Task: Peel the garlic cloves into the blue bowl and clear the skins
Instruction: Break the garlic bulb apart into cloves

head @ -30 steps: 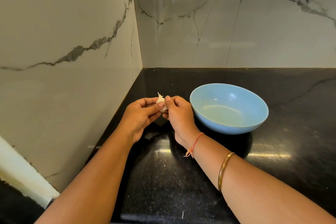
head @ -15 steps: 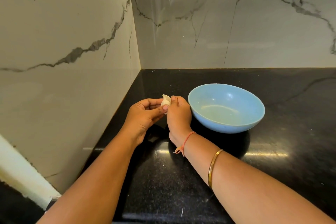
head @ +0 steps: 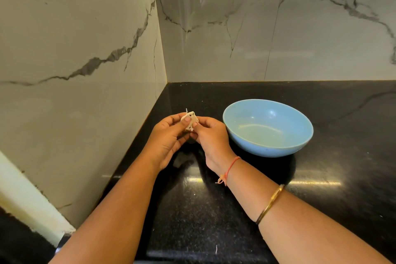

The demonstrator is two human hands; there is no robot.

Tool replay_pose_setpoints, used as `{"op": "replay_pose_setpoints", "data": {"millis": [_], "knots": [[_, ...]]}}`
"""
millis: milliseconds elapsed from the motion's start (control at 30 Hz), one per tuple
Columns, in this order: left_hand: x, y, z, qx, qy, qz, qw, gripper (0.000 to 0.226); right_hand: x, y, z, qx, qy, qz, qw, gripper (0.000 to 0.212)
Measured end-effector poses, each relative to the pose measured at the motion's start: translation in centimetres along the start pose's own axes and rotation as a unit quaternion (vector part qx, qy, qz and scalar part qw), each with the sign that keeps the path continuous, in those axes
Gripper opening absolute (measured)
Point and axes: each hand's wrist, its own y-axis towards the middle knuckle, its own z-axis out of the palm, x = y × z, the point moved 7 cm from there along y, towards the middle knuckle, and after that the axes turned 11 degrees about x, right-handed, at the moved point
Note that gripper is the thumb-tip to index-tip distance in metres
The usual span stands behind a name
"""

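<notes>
No legible text, labels, brands or numbers anywhere; bowl (head: 267, 128), table (head: 214, 221) and wall (head: 278, 49) unmarked.

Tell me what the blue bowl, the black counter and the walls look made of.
Blue bowl: likely melamine or glazed ceramic; smooth, soft highlights.
Black counter: polished stone, probably granite; fine speckles, mirror-like glare.
Walls: glossy marble or marble-look tile; grey veins, straight joints.

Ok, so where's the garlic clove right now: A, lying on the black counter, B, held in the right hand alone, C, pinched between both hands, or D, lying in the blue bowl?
C: the garlic clove is pinched between the fingertips of the left hand and the right hand, to the left of the blue bowl.
</notes>
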Motion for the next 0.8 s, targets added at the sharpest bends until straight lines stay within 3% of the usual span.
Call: {"op": "replay_pose_setpoints", "data": {"millis": [100, 467, 667, 800], "knots": [[-0.2, 0.0, -0.5, -0.029, 0.046, 0.014, 0.998, 0.02, 0.1, -0.2, -0.1, 0.001, 0.019, 0.002, 1.0, 0.022], [-0.6, 0.3, -1.9, -0.116, 0.021, 0.009, 0.993, 0.012, 0.4, -0.7, -0.4, 0.011, 0.005, 0.013, 1.0, 0.015], [-2.0, -0.1, -2.1, -0.133, 0.172, 0.049, 0.975, 0.03, 0.4, -0.8, -0.4, 0.01, 0.001, 0.006, 1.0, 0.013], [-1.9, -0.2, -1.4, -0.088, 0.27, 0.039, 0.958, 0.021, 0.7, -0.8, -0.5, 0.01, -0.027, -0.019, 0.999, 0.014]]}}
